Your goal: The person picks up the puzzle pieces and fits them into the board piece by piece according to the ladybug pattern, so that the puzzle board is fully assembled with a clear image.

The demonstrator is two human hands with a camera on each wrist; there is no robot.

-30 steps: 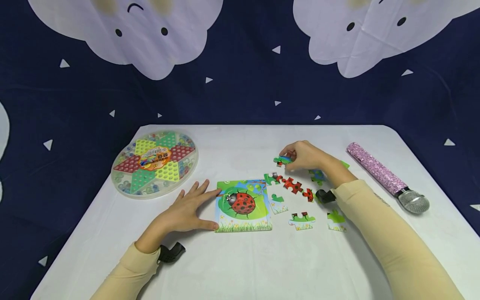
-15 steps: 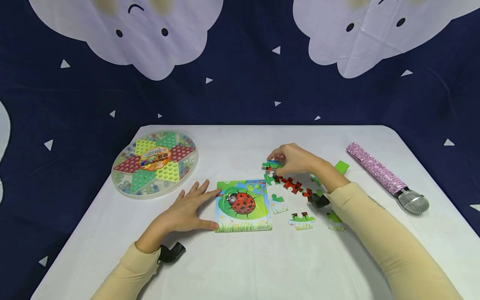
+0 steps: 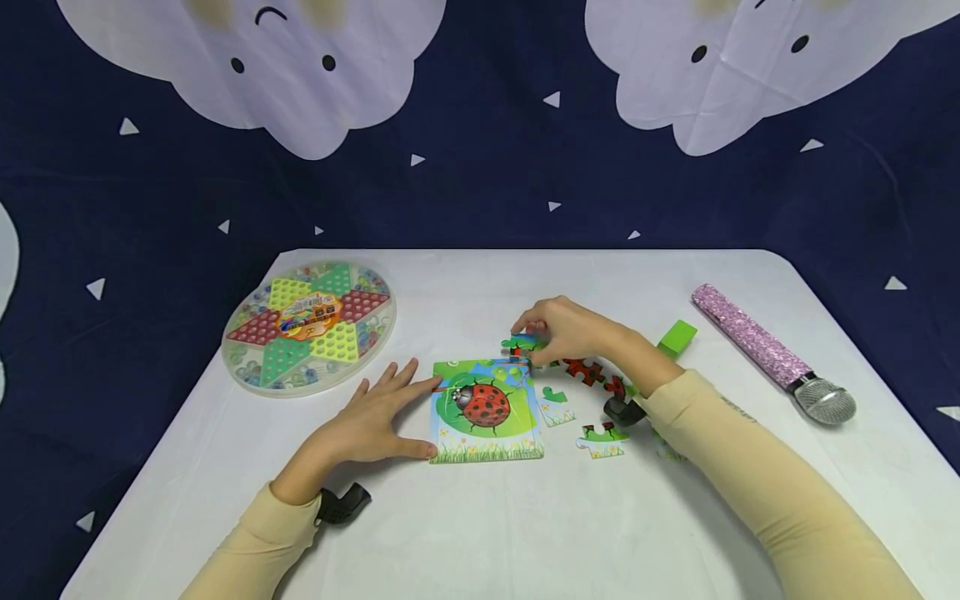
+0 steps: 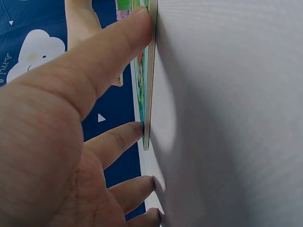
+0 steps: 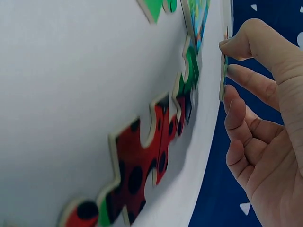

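A square ladybug picture board [image 3: 483,407] lies flat at the middle of the white table. My left hand [image 3: 367,423] is spread at its left side; in the left wrist view the thumb and index fingertip touch the board's edge [image 4: 147,104]. Above the board's top right corner, my right hand [image 3: 576,327] pinches a green and blue jigsaw piece [image 3: 517,342] between thumb and fingers. The right wrist view has this piece [image 5: 223,80] edge-on, raised off the table. Below that hand lie red spotted jigsaw pieces [image 5: 135,172], partly hidden by it in the head view.
Grass-edged jigsaw pieces [image 3: 602,442] lie right of the board. A green block [image 3: 677,338] sits behind the right forearm. A pink glittery microphone [image 3: 772,354] lies at the right. A round Chinese checkers set [image 3: 247,377] with marbles stands at the left.
My right hand has carried the pinched jigsaw piece leftward and nearer, from beyond the loose pieces to the board's top right corner. The left hand and board have stayed put.
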